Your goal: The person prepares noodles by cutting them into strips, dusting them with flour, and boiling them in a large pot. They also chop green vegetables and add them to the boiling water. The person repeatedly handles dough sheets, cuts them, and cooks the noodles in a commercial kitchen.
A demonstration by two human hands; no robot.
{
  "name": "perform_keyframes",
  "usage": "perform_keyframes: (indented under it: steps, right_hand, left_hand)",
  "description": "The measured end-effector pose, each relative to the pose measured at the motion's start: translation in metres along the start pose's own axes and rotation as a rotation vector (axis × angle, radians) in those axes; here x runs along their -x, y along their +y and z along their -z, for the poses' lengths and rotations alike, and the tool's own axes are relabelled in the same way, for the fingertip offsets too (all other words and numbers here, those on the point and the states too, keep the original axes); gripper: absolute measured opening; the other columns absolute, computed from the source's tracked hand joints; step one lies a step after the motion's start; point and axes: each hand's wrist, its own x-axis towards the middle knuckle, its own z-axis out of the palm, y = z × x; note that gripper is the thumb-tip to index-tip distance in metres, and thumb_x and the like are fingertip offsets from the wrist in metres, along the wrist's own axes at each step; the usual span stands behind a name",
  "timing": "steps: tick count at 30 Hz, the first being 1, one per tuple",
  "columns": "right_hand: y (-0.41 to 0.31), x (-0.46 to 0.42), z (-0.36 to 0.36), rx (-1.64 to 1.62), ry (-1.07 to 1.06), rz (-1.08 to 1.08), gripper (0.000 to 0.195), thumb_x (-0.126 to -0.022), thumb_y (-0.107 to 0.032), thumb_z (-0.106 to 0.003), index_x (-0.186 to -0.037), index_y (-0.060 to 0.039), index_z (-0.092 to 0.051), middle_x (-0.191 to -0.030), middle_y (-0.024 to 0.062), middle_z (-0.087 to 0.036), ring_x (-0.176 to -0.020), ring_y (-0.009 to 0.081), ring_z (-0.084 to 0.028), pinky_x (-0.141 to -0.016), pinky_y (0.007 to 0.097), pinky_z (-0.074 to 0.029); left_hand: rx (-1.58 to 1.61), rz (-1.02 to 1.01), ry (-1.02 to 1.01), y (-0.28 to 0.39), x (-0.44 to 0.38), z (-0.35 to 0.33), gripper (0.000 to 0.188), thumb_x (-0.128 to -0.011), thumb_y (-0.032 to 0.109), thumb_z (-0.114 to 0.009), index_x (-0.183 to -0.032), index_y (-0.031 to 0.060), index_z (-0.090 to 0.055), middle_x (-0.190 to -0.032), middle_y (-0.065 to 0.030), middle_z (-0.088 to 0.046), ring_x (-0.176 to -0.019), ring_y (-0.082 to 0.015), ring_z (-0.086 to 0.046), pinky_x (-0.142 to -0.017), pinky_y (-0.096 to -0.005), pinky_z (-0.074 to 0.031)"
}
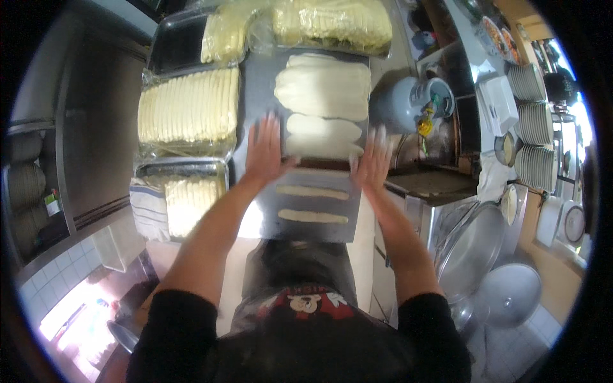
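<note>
My left hand [266, 152] and my right hand [374, 160] lie flat, fingers stretched forward and blurred. Between them runs a dark brown rod [322, 164], which looks like a wooden rolling pin; its ends are hidden at my palms. Just beyond it, two flattened dough ovals [323, 135] rest on a grey metal work surface [258, 91]. A stack of overlapping flat dough pieces [325, 88] lies farther off. Nearer my body are two thin dough strips [313, 192] [313, 216], with part of another pale strip [325, 173] close behind the rod.
At left, plastic-covered trays hold rows of dough sticks [189, 105] [194, 203]; a striped cloth [149, 208] covers one corner. More wrapped dough [335, 21] stands at the back. A gas cylinder [407, 105] is at right, near stacked plates [534, 124] and a large metal lid [510, 294].
</note>
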Motion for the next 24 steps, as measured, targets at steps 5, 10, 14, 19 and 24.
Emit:
perform_keyframes:
  steps: [5,10,14,19,24]
  right_hand:
    - [0.02,0.087,-0.001,-0.178,-0.087,0.28,0.082,-0.087,-0.038,-0.073,-0.15,0.0052,-0.044,-0.161,0.0283,-0.035,-0.149,0.0433,-0.036,-0.121,0.0579,-0.03]
    - [0.005,0.081,0.003,-0.139,-0.338,0.07,0.074,-0.089,-0.042,-0.071,-0.142,0.0052,-0.049,-0.155,0.0306,-0.045,-0.144,0.0449,-0.043,-0.116,0.0557,-0.037]
    - [-0.001,0.152,-0.034,-0.253,-0.044,0.094,0.08,-0.099,-0.045,-0.058,-0.157,0.0053,-0.035,-0.162,0.0315,-0.037,-0.145,0.0473,-0.043,-0.117,0.0596,-0.036]
    - [-0.01,0.051,-0.007,-0.123,0.037,-0.033,0.079,-0.098,-0.039,-0.058,-0.158,0.0061,-0.033,-0.161,0.0336,-0.035,-0.145,0.0513,-0.04,-0.121,0.0605,-0.029]
    - [0.011,0.165,-0.008,-0.23,-0.113,0.21,0.078,-0.09,-0.034,-0.067,-0.153,0.004,-0.042,-0.158,0.0314,-0.041,-0.141,0.0507,-0.043,-0.117,0.0629,-0.032]
  left_hand:
    - [0.029,-0.244,-0.305,0.011,0.079,0.002,0.107,-0.091,0.075,-0.054,-0.159,-0.0054,-0.035,-0.172,-0.0227,-0.02,-0.162,-0.0388,-0.011,-0.13,-0.0563,-0.006]
    - [0.154,-0.119,-0.202,0.016,0.083,-0.003,0.096,-0.09,0.066,-0.067,-0.15,-0.0063,-0.046,-0.17,-0.0247,-0.024,-0.16,-0.0421,-0.016,-0.128,-0.0579,-0.014]
    - [0.194,0.074,-0.099,0.028,0.112,-0.015,0.105,-0.092,0.069,-0.062,-0.156,-0.0095,-0.033,-0.169,-0.029,-0.024,-0.158,-0.0462,-0.018,-0.127,-0.0588,-0.018]
    - [0.03,0.026,-0.033,0.015,0.051,-0.009,0.119,-0.091,0.078,-0.054,-0.162,-0.0095,-0.016,-0.169,-0.0315,-0.018,-0.157,-0.0469,-0.02,-0.126,-0.0599,-0.017]
    - [0.135,-0.161,-0.099,0.028,0.148,-0.015,0.108,-0.088,0.073,-0.063,-0.156,-0.006,-0.033,-0.168,-0.0287,-0.024,-0.156,-0.0477,-0.022,-0.125,-0.0606,-0.02]
